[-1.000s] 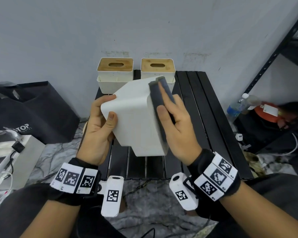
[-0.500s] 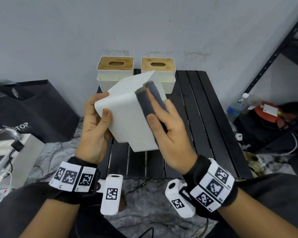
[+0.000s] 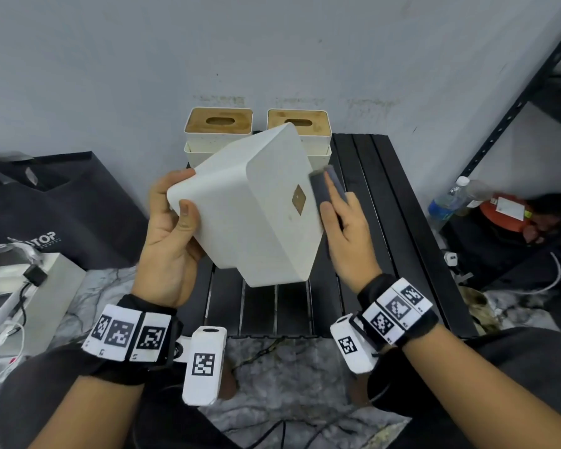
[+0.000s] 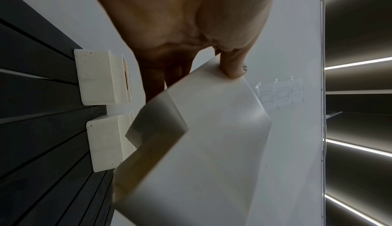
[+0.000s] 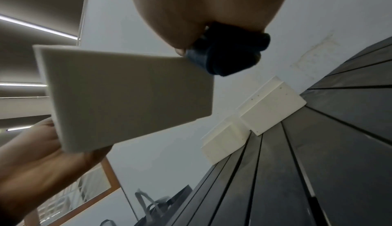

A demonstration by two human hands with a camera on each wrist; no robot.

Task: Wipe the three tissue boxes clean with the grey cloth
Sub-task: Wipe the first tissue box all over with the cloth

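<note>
1. The left hand [image 3: 167,241] held a white tissue box [image 3: 256,215] in the air above the black slatted worktop [image 3: 386,196]; its grip was wrapped round the box's left end, thumb on the near face and fingers behind.
2. The held box was tilted, with its flat underside turned up toward the head camera; a small brown patch [image 3: 299,199] showed on that face.
3. The right hand [image 3: 347,234] had its grip on a folded grey cloth [image 3: 324,186], fingers stretched along the cloth and thumb beside it, pressing it against the right side of the held box.
4. From the right wrist, the cloth [image 5: 224,53] sat bunched under the fingers at the box's corner [image 5: 131,92].
5. Two more tissue boxes with wooden slotted lids stood side by side at the far edge of the worktop against the wall: the left one [image 3: 217,131] and the right one [image 3: 308,128], partly hidden behind the held box.
6. A black bag [image 3: 46,205] lay on the floor to the left, and a plastic bottle [image 3: 447,202] to the right.
</note>
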